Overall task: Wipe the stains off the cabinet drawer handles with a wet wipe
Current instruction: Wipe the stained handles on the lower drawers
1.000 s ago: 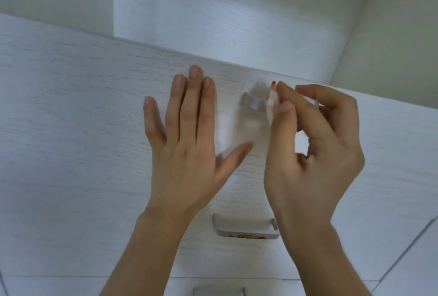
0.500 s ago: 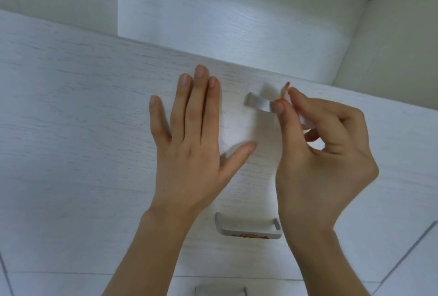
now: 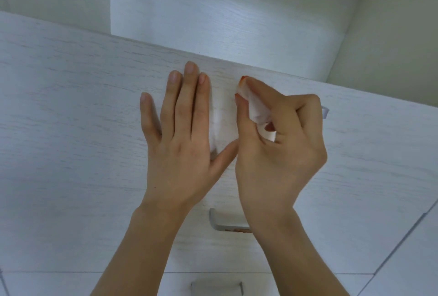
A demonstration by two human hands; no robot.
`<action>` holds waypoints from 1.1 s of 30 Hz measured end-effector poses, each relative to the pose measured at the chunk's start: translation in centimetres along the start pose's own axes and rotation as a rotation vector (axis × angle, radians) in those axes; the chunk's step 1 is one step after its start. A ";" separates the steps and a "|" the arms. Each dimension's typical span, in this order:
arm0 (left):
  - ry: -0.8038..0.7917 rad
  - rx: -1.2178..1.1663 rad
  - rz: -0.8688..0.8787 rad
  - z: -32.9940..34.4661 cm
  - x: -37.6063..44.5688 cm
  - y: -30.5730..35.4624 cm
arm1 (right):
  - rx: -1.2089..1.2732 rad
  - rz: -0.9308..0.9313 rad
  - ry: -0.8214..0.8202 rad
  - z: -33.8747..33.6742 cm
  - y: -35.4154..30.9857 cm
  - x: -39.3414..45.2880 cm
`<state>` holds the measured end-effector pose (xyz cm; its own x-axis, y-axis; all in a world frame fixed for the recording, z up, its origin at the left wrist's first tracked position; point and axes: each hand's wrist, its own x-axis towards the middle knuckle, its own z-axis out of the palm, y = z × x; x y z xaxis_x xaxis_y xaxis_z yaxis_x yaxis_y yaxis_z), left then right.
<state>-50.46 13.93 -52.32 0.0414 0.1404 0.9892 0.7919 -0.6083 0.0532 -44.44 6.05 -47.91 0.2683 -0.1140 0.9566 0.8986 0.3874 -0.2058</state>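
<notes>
Right hand (image 3: 282, 144): we are pinching a folded wet wipe (image 3: 254, 104), orange-stained at its tip, against the top drawer front (image 3: 71, 106), covering most of the upper handle, whose end (image 3: 325, 112) is showing beyond our knuckles. Left hand (image 3: 182, 134): we are pressing it flat, fingers straight, just beside. Below, we are seeing the middle handle (image 3: 225, 223) bearing an orange stain and a lower handle (image 3: 216, 287).

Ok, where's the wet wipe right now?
In the head view the wet wipe sits right of centre, pinched in the right hand against the top drawer front, beside the flat left hand.
</notes>
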 end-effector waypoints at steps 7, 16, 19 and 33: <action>-0.045 -0.024 0.006 -0.8 0.2 0.1 | 0.049 0.207 0.121 -2.5 1.6 0.4; -0.106 -0.041 -0.009 -1.2 0.3 0.3 | 0.299 0.685 0.228 -4.4 3.2 2.3; -0.112 -0.040 -0.009 -1.1 0.2 0.3 | 0.370 0.819 0.170 -4.8 3.8 2.8; -0.119 -0.066 0.082 -0.9 -1.0 -0.1 | 0.302 0.695 0.092 -5.0 0.8 1.5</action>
<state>-51.15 13.14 -53.16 0.1791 0.1771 0.9678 0.7414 -0.6709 -0.0144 -41.58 1.62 -47.71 0.7772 0.1770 0.6039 0.3819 0.6300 -0.6762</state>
